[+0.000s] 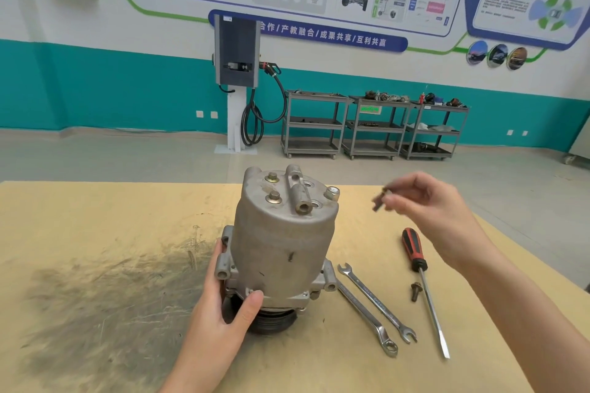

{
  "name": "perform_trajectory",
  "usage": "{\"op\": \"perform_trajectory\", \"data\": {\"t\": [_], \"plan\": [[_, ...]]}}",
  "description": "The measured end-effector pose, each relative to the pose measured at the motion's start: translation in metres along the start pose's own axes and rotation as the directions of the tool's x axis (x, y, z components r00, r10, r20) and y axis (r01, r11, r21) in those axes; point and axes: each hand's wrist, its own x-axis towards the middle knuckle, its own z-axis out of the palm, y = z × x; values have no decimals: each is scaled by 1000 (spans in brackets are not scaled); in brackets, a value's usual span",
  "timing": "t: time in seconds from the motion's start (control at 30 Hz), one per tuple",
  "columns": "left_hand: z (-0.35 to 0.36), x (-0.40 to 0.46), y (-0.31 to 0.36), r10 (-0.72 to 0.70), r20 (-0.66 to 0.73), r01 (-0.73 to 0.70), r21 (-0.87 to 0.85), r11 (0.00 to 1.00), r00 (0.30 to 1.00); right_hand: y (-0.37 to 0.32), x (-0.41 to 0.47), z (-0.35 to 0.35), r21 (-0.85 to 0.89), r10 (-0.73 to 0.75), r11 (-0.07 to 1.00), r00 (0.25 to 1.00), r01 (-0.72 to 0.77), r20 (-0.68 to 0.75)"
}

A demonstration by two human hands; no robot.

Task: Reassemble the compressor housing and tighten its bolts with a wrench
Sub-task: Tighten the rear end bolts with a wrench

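Standing upright at the centre of the frame, a grey cast-metal compressor housing (pixel 282 242) rests pulley-end down on a tan workbench (pixel 95 233) smeared with dark grease at lower left; the person's left hand (pixel 223 303) grips its lower flange, thumb curled across the front and the other fingers wrapped behind, out of sight; two bolts (pixel 273 187) already sit in the housing's top face, left of a raised mounting lug; the right hand (pixel 424 204), raised at centre right just beside the housing's top, pinches a small dark bolt (pixel 380 201) between thumb and fingertips, motion-blurred; two wrenches lie on the bench at lower right, a combination wrench (pixel 367 317) nearest the housing and an open-ended wrench (pixel 378 303) just beside it; further right lie a loose bolt (pixel 416 291) and a flat-blade screwdriver (pixel 424 287) with a red-and-black handle; across the upper frame, a wall-side charging unit (pixel 237 54) with a coiled cable stands left of three grey tool carts (pixel 373 124) against a teal-and-white wall.
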Motion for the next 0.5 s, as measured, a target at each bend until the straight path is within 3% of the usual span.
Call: {"op": "perform_trajectory", "data": {"t": [0.17,0.5], "plan": [[1,1,1,-15,-11,15,-20,1000,1000,-45,20,33,91,-113,989,992,117,-48],[0,2,1,-37,13,37,-26,999,999,-51,38,72,-184,-149,972,989,146,-3]]}}
